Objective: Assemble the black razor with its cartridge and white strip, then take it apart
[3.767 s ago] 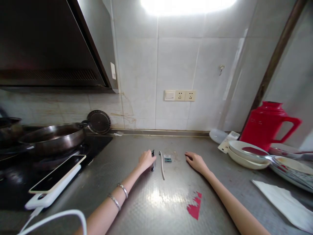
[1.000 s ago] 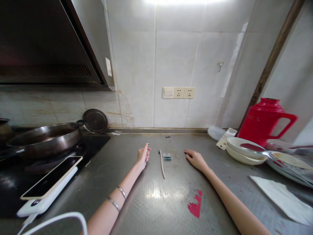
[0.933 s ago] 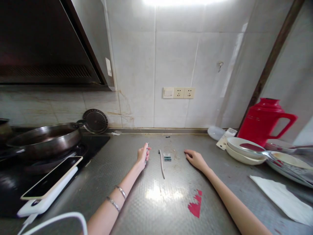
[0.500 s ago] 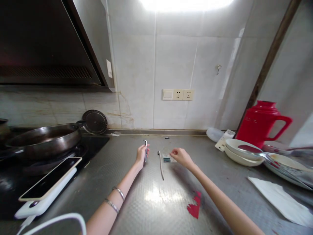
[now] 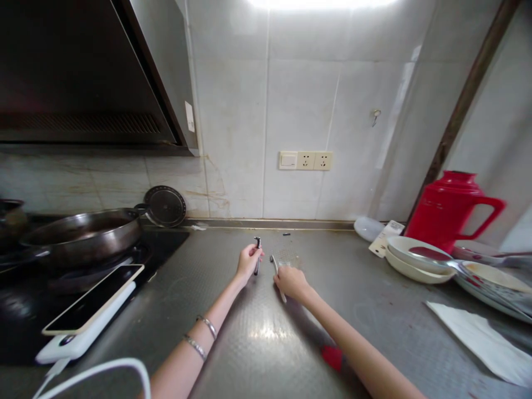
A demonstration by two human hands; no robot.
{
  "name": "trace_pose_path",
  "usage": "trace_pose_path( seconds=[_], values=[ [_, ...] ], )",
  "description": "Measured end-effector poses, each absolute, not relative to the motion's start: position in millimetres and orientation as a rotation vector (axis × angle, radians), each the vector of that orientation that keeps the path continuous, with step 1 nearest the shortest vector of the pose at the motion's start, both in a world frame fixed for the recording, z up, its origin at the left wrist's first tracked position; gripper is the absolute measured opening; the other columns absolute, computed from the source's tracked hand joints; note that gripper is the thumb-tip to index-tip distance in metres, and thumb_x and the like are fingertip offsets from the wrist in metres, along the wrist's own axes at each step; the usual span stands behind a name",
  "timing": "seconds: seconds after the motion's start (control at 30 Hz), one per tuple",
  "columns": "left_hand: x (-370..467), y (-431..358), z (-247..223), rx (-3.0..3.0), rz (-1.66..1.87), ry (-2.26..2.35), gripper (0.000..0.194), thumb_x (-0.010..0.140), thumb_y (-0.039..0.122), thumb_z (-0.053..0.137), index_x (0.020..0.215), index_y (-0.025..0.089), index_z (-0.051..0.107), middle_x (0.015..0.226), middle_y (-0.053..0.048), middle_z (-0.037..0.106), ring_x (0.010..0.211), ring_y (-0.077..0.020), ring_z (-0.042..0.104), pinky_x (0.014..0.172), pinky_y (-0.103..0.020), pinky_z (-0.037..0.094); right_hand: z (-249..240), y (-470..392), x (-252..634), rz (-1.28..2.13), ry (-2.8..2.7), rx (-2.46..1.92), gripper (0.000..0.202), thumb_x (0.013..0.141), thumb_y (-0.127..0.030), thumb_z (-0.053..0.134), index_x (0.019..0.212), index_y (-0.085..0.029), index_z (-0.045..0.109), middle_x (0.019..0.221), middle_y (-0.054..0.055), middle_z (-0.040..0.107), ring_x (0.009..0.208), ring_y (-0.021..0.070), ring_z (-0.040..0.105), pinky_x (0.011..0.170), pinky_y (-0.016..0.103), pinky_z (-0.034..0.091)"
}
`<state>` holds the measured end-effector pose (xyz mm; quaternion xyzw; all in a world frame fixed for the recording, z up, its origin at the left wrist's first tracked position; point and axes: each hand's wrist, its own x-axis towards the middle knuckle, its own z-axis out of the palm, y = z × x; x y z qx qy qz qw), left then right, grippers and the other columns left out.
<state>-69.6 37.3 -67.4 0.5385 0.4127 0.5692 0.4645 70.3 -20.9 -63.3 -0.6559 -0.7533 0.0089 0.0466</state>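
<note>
Leaning both forearms over a metal bench, with a white cable nearest at lower left. Showing a blurred bit of red scrap beside the right forearm. Leaving a white sheet flat at near right and, at near left, a phone on top of a white power bank, well apart from the hands.

Bringing the right hand down over a pale stick with a dark far end, fingers drawn in narrow around the handle. Cannot tell a firm grip from a light touch there. Pinching a razor between thumb and fingers of the left hand, head at the top, handle pointing down, just left of the stick and apart from it. Judging by this, counting the razor as already picked up, and the stick as reached but seemingly not yet lifted. Counting among things left untouched a small dark strip farther back on the bench.

Farther out, passing white bowls and a red jug at right, a pan at left, then ending at sockets on the tiled wall.
</note>
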Motion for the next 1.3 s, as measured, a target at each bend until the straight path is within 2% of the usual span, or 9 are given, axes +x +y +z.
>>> trace_pose_path(
  seconds=[0.23, 0.4, 0.53, 0.7, 0.83, 1.1, 1.3],
  values=[
    [-64, 36, -69, 1.455, 1.38, 0.901, 0.023, 0.065, 0.027, 0.066, 0.081, 0.014, 0.057, 0.061, -0.001, 0.064, 0.059, -0.0131, 0.06, 0.059, -0.023, 0.045, -54, -18, 89, 0.061, -2.144, -1.964, 0.036, 0.088, -0.027, 0.031, 0.084, -0.012, 0.063, 0.084, 0.018, 0.067, 0.075, 0.023, 0.065, 0.063, 0.029, 0.047],
    [-65, 32, -59, 1.426, 1.322, 0.824, 0.029, 0.061, 0.028, 0.072, 0.081, 0.016, 0.055, 0.073, -0.005, 0.069, 0.069, -0.0161, 0.065, 0.069, -0.027, 0.048, -40, -4, 141, 0.387, -1.955, -1.516, 0.033, 0.089, -0.034, 0.03, 0.094, -0.015, 0.057, 0.067, 0.003, 0.064, 0.053, 0.0122, 0.058, 0.057, 0.023, 0.044],
    [-69, 28, -57, 1.419, 1.249, 0.852, 0.03, 0.057, 0.025, 0.075, 0.079, 0.016, 0.056, 0.08, -0.007, 0.071, 0.073, -0.0177, 0.066, 0.072, -0.028, 0.049, -35, 6, 172, 0.415, -1.898, -1.236, 0.037, 0.085, -0.036, 0.039, 0.102, -0.014, 0.062, 0.069, 0.002, 0.064, 0.064, 0.0147, 0.058, 0.062, 0.025, 0.044],
    [-74, 26, -65, 1.444, 1.238, 0.894, 0.023, 0.056, 0.019, 0.075, 0.071, 0.014, 0.059, 0.08, -0.008, 0.071, 0.077, -0.0181, 0.066, 0.076, -0.029, 0.048, -29, 1, 177, 0.447, -1.939, -1.146, 0.036, 0.082, -0.038, 0.046, 0.105, -0.018, 0.066, 0.086, 0.006, 0.069, 0.08, 0.0197, 0.061, 0.076, 0.03, 0.045],
    [-74, 24, -67, 1.449, 1.251, 0.909, 0.019, 0.056, 0.017, 0.074, 0.07, 0.013, 0.062, 0.078, -0.008, 0.071, 0.077, -0.0185, 0.066, 0.076, -0.029, 0.049, -22, -11, 159, 0.356, -1.945, -1.137, 0.032, 0.081, -0.04, 0.05, 0.101, -0.022, 0.068, 0.087, 0.005, 0.069, 0.079, 0.0182, 0.06, 0.074, 0.027, 0.045],
    [-74, 23, -68, 1.503, 1.242, 0.918, 0.016, 0.056, 0.017, 0.073, 0.068, 0.014, 0.063, 0.077, -0.008, 0.071, 0.073, -0.0191, 0.066, 0.066, -0.026, 0.049, -29, -12, 149, 0.247, -1.906, -1.169, 0.031, 0.083, -0.041, 0.049, 0.097, -0.024, 0.07, 0.083, 0.006, 0.067, 0.078, 0.0177, 0.058, 0.071, 0.027, 0.044],
    [-73, 23, -67, 1.474, 1.244, 0.905, 0.017, 0.055, 0.018, 0.073, 0.066, 0.014, 0.061, 0.076, -0.008, 0.071, 0.072, -0.0193, 0.066, 0.063, -0.025, 0.048, -32, -9, 152, 0.355, -1.915, -1.073, 0.032, 0.082, -0.042, 0.05, 0.1, -0.024, 0.069, 0.085, 0.006, 0.067, 0.079, 0.0178, 0.059, 0.071, 0.027, 0.044]
  ],
)
